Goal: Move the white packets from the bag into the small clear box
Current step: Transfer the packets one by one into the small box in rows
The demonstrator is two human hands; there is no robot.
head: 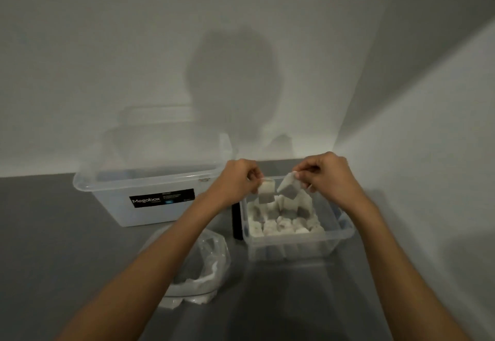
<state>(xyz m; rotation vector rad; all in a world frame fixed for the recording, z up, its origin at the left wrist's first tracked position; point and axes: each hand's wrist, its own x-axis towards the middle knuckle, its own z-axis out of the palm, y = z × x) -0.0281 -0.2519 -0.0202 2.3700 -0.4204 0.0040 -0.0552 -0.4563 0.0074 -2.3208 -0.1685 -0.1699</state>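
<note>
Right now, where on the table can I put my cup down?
Bare grey table lies left of the bag, before the Megabox box, and in front of the small clear box. Between bag and both boxes it is crowded.

A plain white back wall (93, 59) fills 9 to 1 o'clock, meeting a second white side wall (434, 166) at 3 o'clock. A soft rounded grey shadow (233, 78) sits on the back wall at 12 o'clock (the light is dim). A smooth matte grey surface (48, 247) spreads toward 7 o'clock.
</note>
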